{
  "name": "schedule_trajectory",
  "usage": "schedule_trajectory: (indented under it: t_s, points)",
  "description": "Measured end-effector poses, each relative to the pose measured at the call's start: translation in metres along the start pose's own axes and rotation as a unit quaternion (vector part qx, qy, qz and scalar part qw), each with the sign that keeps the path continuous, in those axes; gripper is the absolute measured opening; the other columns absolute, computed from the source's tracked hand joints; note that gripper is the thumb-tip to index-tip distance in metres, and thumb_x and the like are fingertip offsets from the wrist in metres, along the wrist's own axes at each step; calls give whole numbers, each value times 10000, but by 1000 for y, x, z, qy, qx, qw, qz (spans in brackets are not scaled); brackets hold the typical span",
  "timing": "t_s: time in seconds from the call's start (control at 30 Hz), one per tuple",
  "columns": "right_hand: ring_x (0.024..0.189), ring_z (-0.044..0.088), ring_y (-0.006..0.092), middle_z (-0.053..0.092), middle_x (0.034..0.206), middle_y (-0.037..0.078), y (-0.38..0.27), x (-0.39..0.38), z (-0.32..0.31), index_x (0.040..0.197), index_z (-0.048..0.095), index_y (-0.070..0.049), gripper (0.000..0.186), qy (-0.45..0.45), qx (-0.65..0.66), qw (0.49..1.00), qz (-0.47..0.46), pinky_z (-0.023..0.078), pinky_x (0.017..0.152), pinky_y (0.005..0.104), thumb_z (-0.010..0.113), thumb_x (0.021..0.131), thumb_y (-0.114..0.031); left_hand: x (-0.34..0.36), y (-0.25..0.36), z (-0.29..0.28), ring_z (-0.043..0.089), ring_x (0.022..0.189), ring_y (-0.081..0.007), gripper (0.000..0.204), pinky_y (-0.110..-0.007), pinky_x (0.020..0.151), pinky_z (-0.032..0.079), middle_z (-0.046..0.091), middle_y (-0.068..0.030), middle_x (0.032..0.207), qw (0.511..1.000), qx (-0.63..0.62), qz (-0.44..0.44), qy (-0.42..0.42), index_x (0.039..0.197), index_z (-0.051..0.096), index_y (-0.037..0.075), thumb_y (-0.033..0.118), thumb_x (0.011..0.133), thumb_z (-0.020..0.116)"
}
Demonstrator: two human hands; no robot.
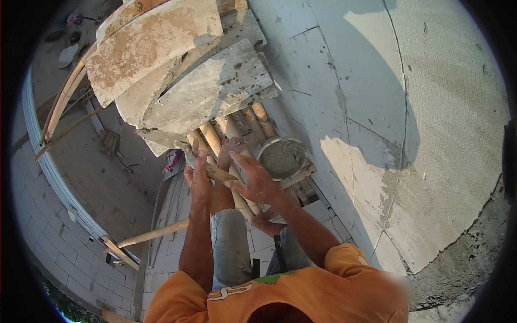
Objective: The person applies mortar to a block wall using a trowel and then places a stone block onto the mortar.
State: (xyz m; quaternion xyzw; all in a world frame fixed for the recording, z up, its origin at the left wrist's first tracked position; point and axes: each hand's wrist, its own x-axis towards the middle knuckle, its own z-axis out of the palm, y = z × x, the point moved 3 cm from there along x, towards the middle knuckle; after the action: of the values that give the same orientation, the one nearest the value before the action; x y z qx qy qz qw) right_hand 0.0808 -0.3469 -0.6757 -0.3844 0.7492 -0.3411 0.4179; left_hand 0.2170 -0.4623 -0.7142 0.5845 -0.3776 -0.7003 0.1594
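My left hand (pixel 198 177) grips a mortar-caked trowel (pixel 215 171) with a worn wooden handle; its blade end points up-left under stacked pale slabs. My right hand (pixel 253 177) has its fingers apart beside the handle's end, perhaps touching it. Beyond my right hand sits a round bucket (pixel 283 159) of grey mortar. My bare feet rest on bamboo poles (pixel 212 140) below my hands.
Rough stone-like slabs (pixel 210 94) are stacked ahead. A pale block wall (pixel 366 107) rises at right. Left are a drop to a lower floor (pixel 107 172), a curved rail (pixel 64 194) with wooden strips, and a pole (pixel 156 234).
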Motion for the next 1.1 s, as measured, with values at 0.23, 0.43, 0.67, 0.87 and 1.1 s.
schedule_trajectory:
  t_s: [0.23,0.43,0.67,0.87,1.1]
  points:
    - [1013,620,480,632,1117,270,-12,-115,-15,1320,458,-8,601,0,50,993,103,518,832,490,712,780,-75,-127,-10,74,463,1284,-179,651,-330,1068,370,519,-136,1373,968,40,-77,-237,1419,404,-94,339,982,617]
    - [1025,629,461,645,1080,264,-39,-220,-64,1296,493,-44,559,145,24,979,144,517,827,482,711,792,-143,-218,-12,115,431,1325,-259,792,-342,1113,332,400,-220,1478,934,51,-56,-350,1489,273,-108,370,970,632]
    - [911,677,426,674,989,248,-105,-309,-162,1257,540,-32,582,254,-33,936,242,533,787,484,733,847,-398,-268,127,127,562,1196,-259,647,-364,1049,403,581,-179,1337,826,273,11,-492,1385,511,-54,368,925,682]
    - [877,690,393,678,953,240,-171,-363,-209,1246,533,-4,577,304,27,925,227,531,785,476,711,869,-403,-251,256,143,528,1280,-289,601,-384,1091,386,557,-231,1366,899,195,157,-360,1407,492,-46,282,932,660]
    - [669,613,163,625,790,93,-274,-393,-249,1202,532,9,456,270,329,877,223,506,631,346,654,940,-344,-312,358,244,379,1419,-327,714,-441,1136,343,368,-247,1525,863,121,294,-392,1494,334,-52,213,927,678]
